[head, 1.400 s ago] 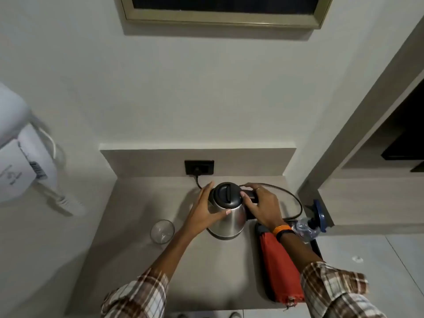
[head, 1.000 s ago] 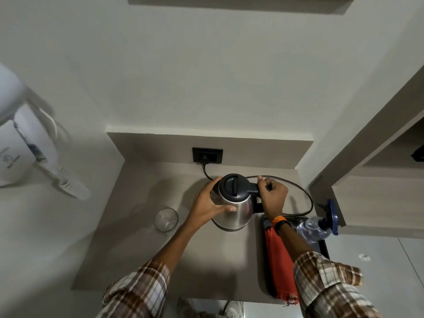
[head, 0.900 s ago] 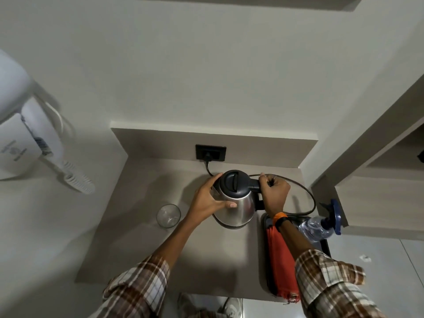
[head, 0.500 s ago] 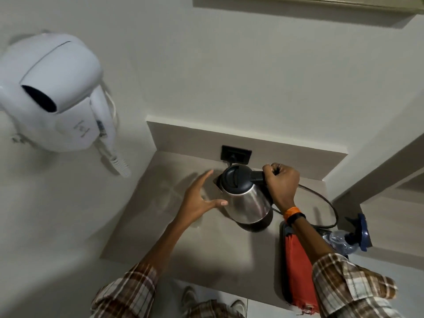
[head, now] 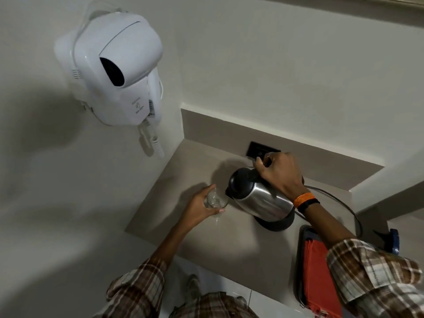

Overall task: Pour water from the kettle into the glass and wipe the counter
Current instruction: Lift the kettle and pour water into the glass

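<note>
My right hand (head: 281,174) grips the black handle of the steel kettle (head: 261,199) and holds it lifted off its black base (head: 276,222), tilted left. The kettle's spout sits right over the rim of the clear glass (head: 215,200). My left hand (head: 202,208) is wrapped around that glass, holding it just above the beige counter (head: 206,237). A folded red cloth (head: 317,274) lies on a dark tray at the counter's right end.
A white wall-mounted hair dryer (head: 117,70) hangs at upper left, close to the counter's left edge. A black socket (head: 258,150) sits in the backsplash, and a black cord (head: 344,205) loops to the right. A blue-capped spray bottle (head: 393,241) stands behind the tray.
My right hand lifted the kettle off its base and tipped it left. My left hand let go of the kettle body and took hold of the glass. The view swung left.
</note>
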